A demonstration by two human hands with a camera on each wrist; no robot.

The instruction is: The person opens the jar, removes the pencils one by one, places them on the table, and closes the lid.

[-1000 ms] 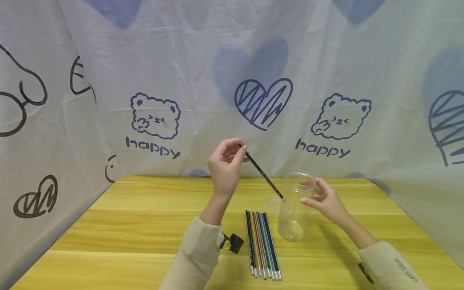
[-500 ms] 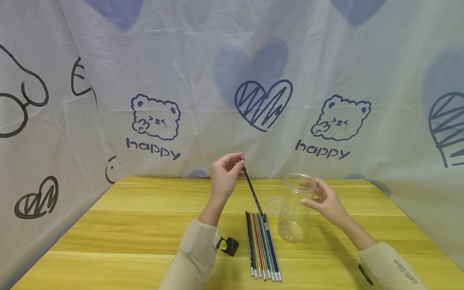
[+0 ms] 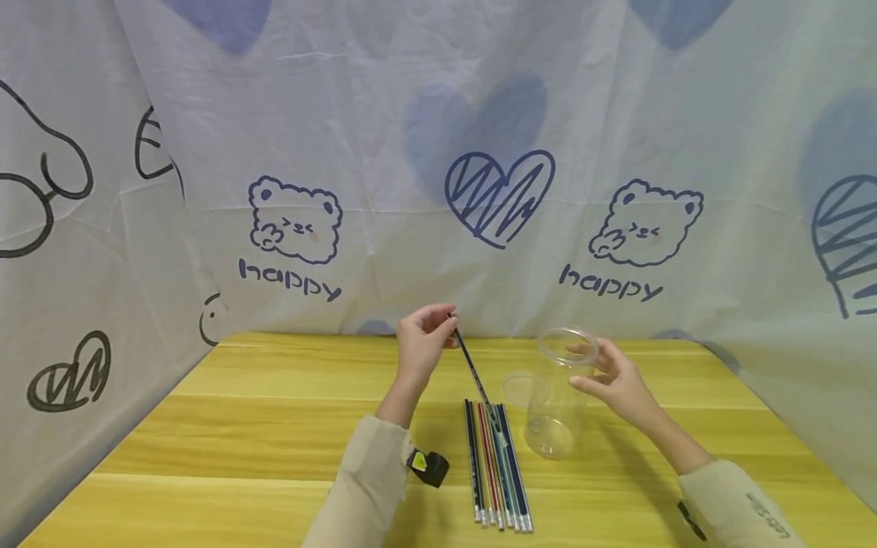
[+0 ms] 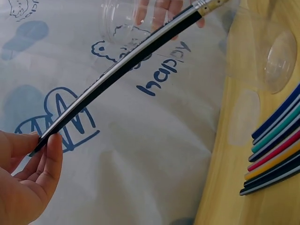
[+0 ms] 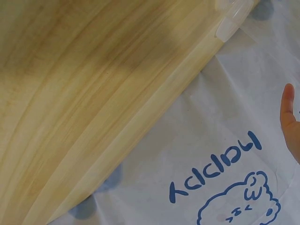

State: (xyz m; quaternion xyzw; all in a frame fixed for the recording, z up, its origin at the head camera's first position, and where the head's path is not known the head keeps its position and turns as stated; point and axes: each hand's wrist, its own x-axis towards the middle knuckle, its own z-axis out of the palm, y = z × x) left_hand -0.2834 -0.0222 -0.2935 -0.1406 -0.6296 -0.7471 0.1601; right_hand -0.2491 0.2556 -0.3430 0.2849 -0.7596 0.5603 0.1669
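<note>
My left hand (image 3: pixel 421 346) pinches a dark pencil (image 3: pixel 470 367) by its upper end, between thumb and fingertips. The pencil slants down to the right, its eraser end overlapping a row of pencils (image 3: pixel 495 476) in the head view. In the left wrist view, a pale stripe runs along the held pencil (image 4: pixel 115 70), with a metal ferrule at the far end. My right hand (image 3: pixel 617 380) holds a tall clear plastic cup (image 3: pixel 556 441) near its rim, thumb on the near side and fingers behind. The cup stands upright and open-topped, with no pencil inside.
A clear round lid (image 3: pixel 518 390) lies on the wood-grain table (image 3: pixel 274 441) just left of the cup. Several pencils in black, yellow, red, green and blue lie side by side, erasers toward me. A printed cloth (image 3: pixel 384 228) hangs behind the table.
My left hand has moved down, and the pencil's eraser end has swung from beside the cup leftward and down over the row. The right hand and the cup stay in place.
</note>
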